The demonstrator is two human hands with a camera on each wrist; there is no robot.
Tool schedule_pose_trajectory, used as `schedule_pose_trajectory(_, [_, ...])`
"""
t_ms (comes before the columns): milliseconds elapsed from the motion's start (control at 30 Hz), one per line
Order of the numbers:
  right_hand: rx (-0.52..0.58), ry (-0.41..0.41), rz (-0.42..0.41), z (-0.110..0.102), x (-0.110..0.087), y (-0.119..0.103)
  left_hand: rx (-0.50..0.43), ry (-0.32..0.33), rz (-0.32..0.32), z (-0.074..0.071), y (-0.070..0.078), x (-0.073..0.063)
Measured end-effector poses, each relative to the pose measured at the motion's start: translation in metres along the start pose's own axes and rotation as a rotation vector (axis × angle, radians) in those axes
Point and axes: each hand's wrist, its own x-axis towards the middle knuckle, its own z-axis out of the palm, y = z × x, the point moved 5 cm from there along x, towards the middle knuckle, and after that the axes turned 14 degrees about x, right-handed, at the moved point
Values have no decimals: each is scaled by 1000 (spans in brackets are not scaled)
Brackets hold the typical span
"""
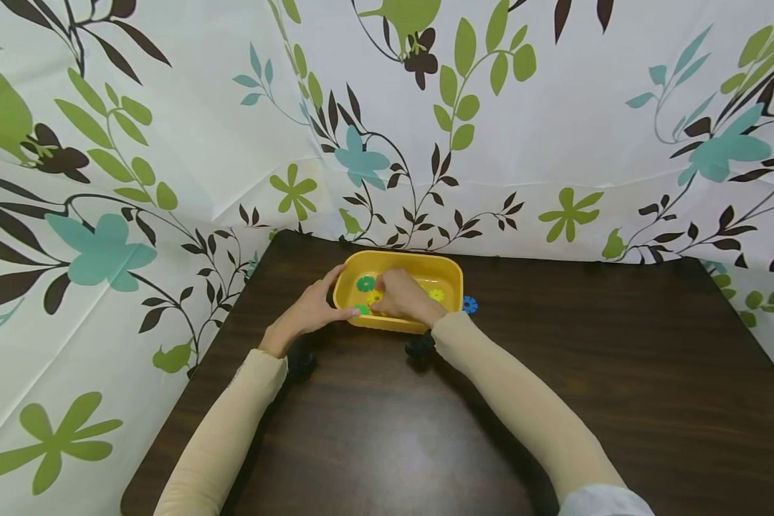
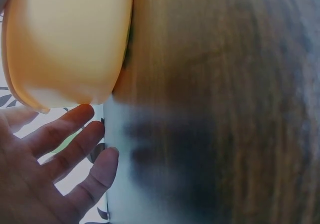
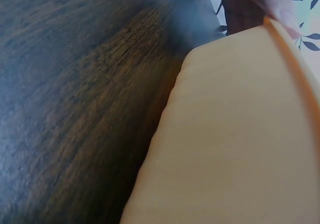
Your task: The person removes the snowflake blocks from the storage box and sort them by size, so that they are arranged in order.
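Note:
A yellow plastic tub [image 1: 448, 269] stands near the back of the table, with several small flower-shaped discs inside. Among them are a dark green disc [image 1: 365, 284], a light green disc [image 1: 362, 309] and a yellow disc [image 1: 437, 294]. My left hand [image 1: 311, 309] holds the tub's left end, thumb over the front rim; in the left wrist view the other fingers spread beside its end wall. My right hand [image 1: 403, 295] reaches down into the tub with bent fingers, right beside another yellow disc [image 1: 375, 296]. I cannot tell whether its fingertips pinch a disc.
A blue flower-shaped disc [image 1: 469, 304] lies on the dark wooden table [image 1: 587, 358], just right of the tub. Behind the table hangs a white cloth [image 1: 490, 172] with leaves and flowers. Black wrist devices [image 1: 419, 347] sit under both wrists.

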Motion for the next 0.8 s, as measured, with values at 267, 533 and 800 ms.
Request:
schedule_pose_trajectory(267, [40, 72, -55, -18, -14, -4, -5, 28, 29, 0, -1, 1])
schedule_pose_trajectory(533, [84, 127, -88, -38, -33, 0, -21, 14, 20, 1, 1, 2])
schedule_pose_trajectory(800, [99, 191, -85, -61, -57, 12, -53, 22, 22, 1, -1, 3])
